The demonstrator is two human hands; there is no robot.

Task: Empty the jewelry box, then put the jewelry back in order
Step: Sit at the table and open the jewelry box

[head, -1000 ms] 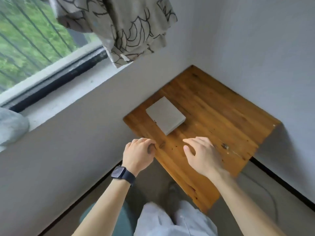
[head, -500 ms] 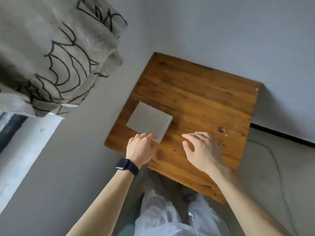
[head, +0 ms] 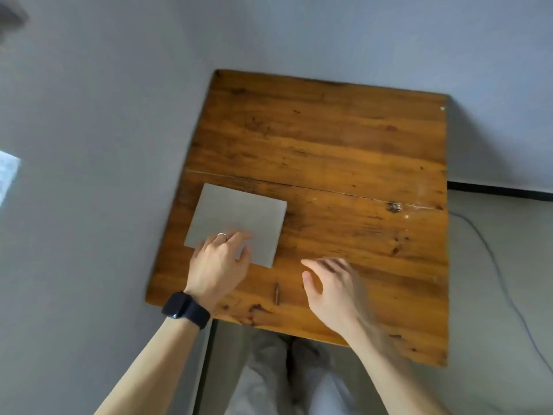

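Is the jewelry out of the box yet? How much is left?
Nothing done yet: the flat grey square box lies closed on the brown wooden table, no jewelry out. In hand: the left hand touches its near edge; the right hand hovers. Left: opening, emptying, refilling.

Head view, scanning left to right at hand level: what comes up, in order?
left hand → dark slit in the tabletop → right hand → cable on the floor. The grey jewelry box is left out: the left hand's fingers lie on it, so the two overlap.
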